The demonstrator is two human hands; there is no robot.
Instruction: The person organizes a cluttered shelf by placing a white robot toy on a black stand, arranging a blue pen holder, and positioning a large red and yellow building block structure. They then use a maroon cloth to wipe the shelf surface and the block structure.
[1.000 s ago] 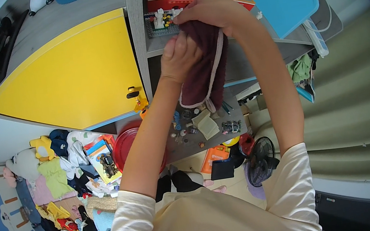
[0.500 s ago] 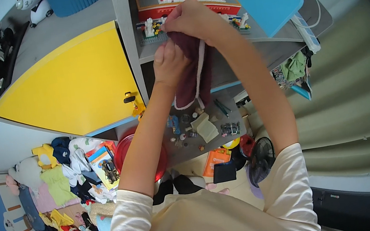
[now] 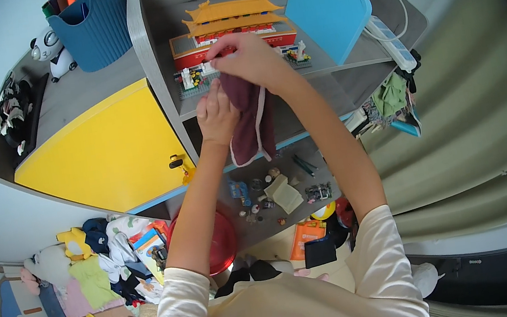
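On a grey shelf, a brick-built model (image 3: 233,22) of a gate tower stands, with yellow tiered roofs, red walls and small white figures along its grey-green baseplate. My right hand (image 3: 252,60) is at the model's front, its fingers closed on a maroon cloth (image 3: 252,119) with pale edging. The cloth hangs down past the shelf's front edge. My left hand (image 3: 218,116) is just left of the cloth, its fingers stretched up toward the baseplate's front edge. Its thumb is hidden, and whether its fingertips touch the base I cannot tell.
A yellow door (image 3: 97,142) is on the left and a blue panel (image 3: 329,9) right of the model. A power strip (image 3: 390,43) lies farther right. Below are a lower surface with small items, a red basin (image 3: 217,246) and piled clothes (image 3: 95,280).
The view has shifted, so the shelf and model appear farther left. My right hand has moved slightly along the model's front, still with the cloth; my left hand stays beside it.
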